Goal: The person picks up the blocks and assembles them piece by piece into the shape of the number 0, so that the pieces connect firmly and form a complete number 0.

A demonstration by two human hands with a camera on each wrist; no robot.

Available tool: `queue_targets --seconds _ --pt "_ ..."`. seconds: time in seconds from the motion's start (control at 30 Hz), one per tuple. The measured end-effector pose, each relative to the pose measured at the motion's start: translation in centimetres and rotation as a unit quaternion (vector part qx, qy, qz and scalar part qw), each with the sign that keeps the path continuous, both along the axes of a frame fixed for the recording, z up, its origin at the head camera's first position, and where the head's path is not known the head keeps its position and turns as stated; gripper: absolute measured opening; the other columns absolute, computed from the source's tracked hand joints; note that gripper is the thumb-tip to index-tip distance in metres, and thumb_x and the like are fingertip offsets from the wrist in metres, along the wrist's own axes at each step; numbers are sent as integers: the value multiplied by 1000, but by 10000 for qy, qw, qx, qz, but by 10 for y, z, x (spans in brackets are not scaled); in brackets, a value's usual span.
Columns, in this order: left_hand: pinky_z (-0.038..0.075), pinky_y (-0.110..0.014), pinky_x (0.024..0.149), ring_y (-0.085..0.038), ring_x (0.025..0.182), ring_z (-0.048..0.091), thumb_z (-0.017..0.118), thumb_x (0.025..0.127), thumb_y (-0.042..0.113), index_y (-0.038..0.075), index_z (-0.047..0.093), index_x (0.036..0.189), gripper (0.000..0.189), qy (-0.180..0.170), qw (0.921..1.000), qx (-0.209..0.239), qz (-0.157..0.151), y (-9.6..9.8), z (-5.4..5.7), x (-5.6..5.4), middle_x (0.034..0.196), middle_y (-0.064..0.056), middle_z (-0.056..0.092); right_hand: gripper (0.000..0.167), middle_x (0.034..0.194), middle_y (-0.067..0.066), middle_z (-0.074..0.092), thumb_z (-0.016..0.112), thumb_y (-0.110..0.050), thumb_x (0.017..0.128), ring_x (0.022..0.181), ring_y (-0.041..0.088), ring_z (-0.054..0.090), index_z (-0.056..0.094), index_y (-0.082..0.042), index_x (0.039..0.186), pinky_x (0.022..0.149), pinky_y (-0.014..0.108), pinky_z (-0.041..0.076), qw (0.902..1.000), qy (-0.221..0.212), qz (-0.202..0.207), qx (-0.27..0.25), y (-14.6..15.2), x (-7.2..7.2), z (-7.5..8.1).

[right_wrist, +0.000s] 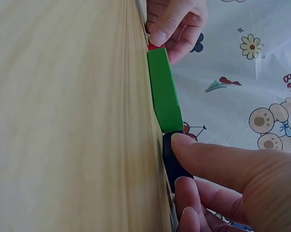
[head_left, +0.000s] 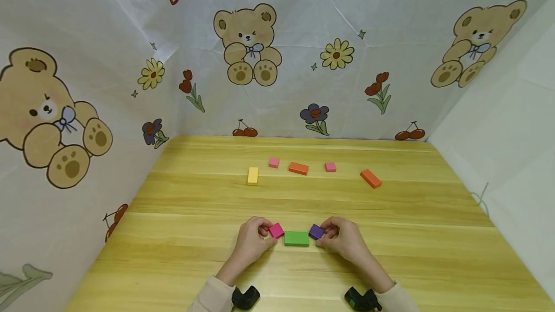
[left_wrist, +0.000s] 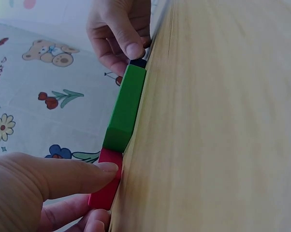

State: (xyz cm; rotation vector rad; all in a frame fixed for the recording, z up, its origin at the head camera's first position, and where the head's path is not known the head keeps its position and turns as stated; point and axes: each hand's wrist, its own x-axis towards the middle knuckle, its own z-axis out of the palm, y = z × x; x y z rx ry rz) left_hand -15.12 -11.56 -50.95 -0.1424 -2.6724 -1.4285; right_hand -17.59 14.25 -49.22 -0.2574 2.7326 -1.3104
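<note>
The green block (head_left: 297,239) lies flat on the table (head_left: 412,244), a deep-pink block (head_left: 276,230) at its left end and a purple block (head_left: 316,231) at its right, both turned askew. The left hand (head_left: 253,237) pinches the pink one between thumb and fingers; the right hand (head_left: 344,239) grips the purple one likewise. Whether both corners truly touch the green, I can't quite tell. The step in hand seems to be fitting these small blocks to its ends; the next move calls for light, even pressure from both sides. All three look smooth and straight-edged, the green one oblong. Farther across the streaky-grained tabletop lie a yellow block (head_left: 253,176), two orange blocks (head_left: 298,168) and two light-pink blocks (head_left: 274,162), before a creased bear-print cloth (head_left: 277,105).
</note>
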Motion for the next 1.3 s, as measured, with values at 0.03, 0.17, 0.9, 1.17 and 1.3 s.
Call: queue_targets --seconds 0.03,0.17,0.9,1.17,1.3 --pt "46 -17 59 -4 67 51 84 70 5 5 70 91 26 0 10000 6 4 0 0 0 79 -1 59 29 73 1 64 88 -7 67 64 9 58 70 -4 90 55 20 48 10000 4 28 3 0 0 0" --pt "46 -17 59 -5 67 51 84 70 5 4 70 91 26 9 10000 12 3 0 1 0 79 -2 60 29 73 1 64 88 -7 67 64 9 57 70 -4 90 55 20 47 10000 25 74 -6 0 0 0" --pt "46 -17 60 -4 67 50 84 70 4 5 70 91 26 -39 10000 -42 4 0 0 0 79 -1 59 42 103 16 68 80 -12 79 84 17 64 66 2 116 66 22 51 9997 -78 71 -212 41 -22 25" --pt "47 -17 59 -6 68 52 84 70 4 4 70 92 26 -72 10000 1 28 0 0 0 80 -1 59 47 124 29 58 72 -10 88 102 38 61 57 7 129 69 26 54 9951 685 -682 184 105 -80 45" --pt "46 -17 60 -6 68 52 84 70 4 3 70 92 27 -67 10000 17 5 1 0 0 80 -1 59 56 132 31 53 72 -13 88 113 47 55 51 6 136 82 49 54 9916 759 -790 685 128 -104 41"
